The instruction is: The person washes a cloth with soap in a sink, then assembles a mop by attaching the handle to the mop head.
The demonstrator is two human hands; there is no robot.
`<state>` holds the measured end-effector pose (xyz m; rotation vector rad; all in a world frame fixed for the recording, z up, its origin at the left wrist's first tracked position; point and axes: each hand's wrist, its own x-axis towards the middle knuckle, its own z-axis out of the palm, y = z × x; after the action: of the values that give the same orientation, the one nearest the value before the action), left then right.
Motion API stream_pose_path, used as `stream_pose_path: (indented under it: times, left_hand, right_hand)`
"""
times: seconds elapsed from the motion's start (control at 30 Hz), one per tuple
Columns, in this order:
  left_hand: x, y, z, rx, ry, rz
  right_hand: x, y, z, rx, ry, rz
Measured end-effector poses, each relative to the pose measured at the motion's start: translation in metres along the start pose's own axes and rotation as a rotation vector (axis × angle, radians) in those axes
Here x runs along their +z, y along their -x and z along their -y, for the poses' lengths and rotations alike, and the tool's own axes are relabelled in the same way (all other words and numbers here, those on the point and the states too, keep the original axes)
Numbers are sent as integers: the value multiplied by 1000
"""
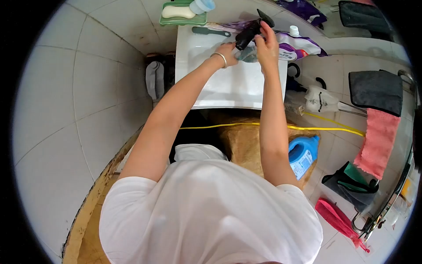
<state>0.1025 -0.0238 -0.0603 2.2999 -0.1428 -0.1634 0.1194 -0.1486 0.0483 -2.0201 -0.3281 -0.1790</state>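
Observation:
A white washbasin (235, 86) is in front of me, with a black faucet (248, 36) slanting over its far side. The faucet's flat lever (265, 18) points up and back. My right hand (267, 46) is at the upper part of the faucet, its fingers and thumb bent around it. Below the spout, my left hand (227, 56), with a bracelet at the wrist, is closed at a crumpled grey-green cloth-like thing (249, 55). Part of the left fingers is hidden by the faucet and this thing.
A grey-green flat-handled tool (211, 31) lies on the basin's far rim. Behind it is a green soap dish (184, 20) with a white soap bar. A purple-white pouch (299, 46) stands at right. A yellow hose (325, 128) crosses below, near a blue jug (303, 154). Towels (376, 92) hang right.

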Motion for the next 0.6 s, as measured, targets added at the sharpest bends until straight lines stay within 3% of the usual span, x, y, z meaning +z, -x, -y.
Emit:
stream_pose_path:
  times: [0.03, 0.1, 0.17, 0.23, 0.33, 0.37, 0.47, 0.53, 0.57, 0.6]
  left_hand:
    - [7, -6, 7, -5, 0, 1]
    - [19, -20, 15, 57, 80, -50]
    - [18, -24, 3, 54, 50, -130]
    - [19, -31, -5, 425, -71, 58]
    - [12, -40, -18, 562, -221, 190]
    - [9, -39, -19, 564, -217, 194]
    - [9, -25, -11, 403, -296, 309]
    - [6, 0, 8, 128, -28, 100]
    - [4, 14, 17, 124, -42, 106]
    - [0, 31, 24, 76, 91, -43]
  right_hand:
    - [2, 8, -3, 2, -2, 4]
    - [7, 23, -9, 322, -457, -329]
    - [8, 36, -41, 377, -460, -409]
    - [4, 51, -69, 439, -453, -495]
    - [0, 70, -91, 531, -249, -421]
    - [1, 70, -99, 535, -245, -423]
    - [20, 65, -71, 1002, -319, -373]
    - [40, 61, -69, 995, -520, -247]
    - [53, 57, -70, 972, -714, -116]
    - [72, 53, -80, 974, -730, -115]
